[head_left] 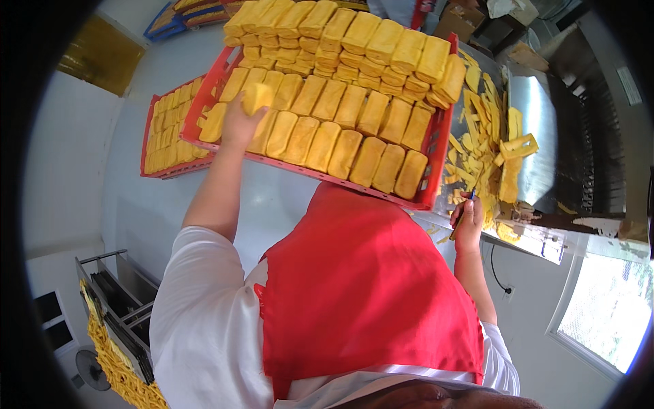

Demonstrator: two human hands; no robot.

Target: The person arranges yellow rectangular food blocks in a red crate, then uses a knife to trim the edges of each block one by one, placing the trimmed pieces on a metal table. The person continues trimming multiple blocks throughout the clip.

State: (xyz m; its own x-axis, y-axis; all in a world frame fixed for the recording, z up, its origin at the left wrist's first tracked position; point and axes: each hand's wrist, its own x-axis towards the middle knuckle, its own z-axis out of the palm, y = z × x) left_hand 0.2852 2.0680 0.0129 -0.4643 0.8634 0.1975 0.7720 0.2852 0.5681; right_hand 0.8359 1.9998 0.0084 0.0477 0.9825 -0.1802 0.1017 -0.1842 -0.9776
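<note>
left hand [240, 121] reaches out over the red crate [436, 146], fingers curled round one yellow block [257, 96], gripping it at the near-left end of the tray. the block sits just above the fingertips, raised a little over its row; whether it is being lifted out or set down cannot be told.

right hand [467, 221] is clenched on a thin dark-handled tool [464, 210], likely a small knife, its blade hidden. the hand hangs at the crate's right corner, just short of the steel table [545, 123].

beyond the right fingers, on the steel, a heap of yellow offcuts [485, 129]: strips and slivers, some thick, strewn loose. judged from these, a fair number of blocks have already been trimmed.

beyond the left fingers the crate holds full rows of blocks lying side by side, with a second layer stacked [354, 34] at the far end. only small gaps show near the held block. so the greater part of the crate looks yet to be handled, if trimming is the work.

left of the left hand, lower down, a second red crate [167, 129] of the same blocks, packed tight. which crate holds finished pieces i cannot tell.

red apron [368, 286] and white sleeves fill the near view.
</note>
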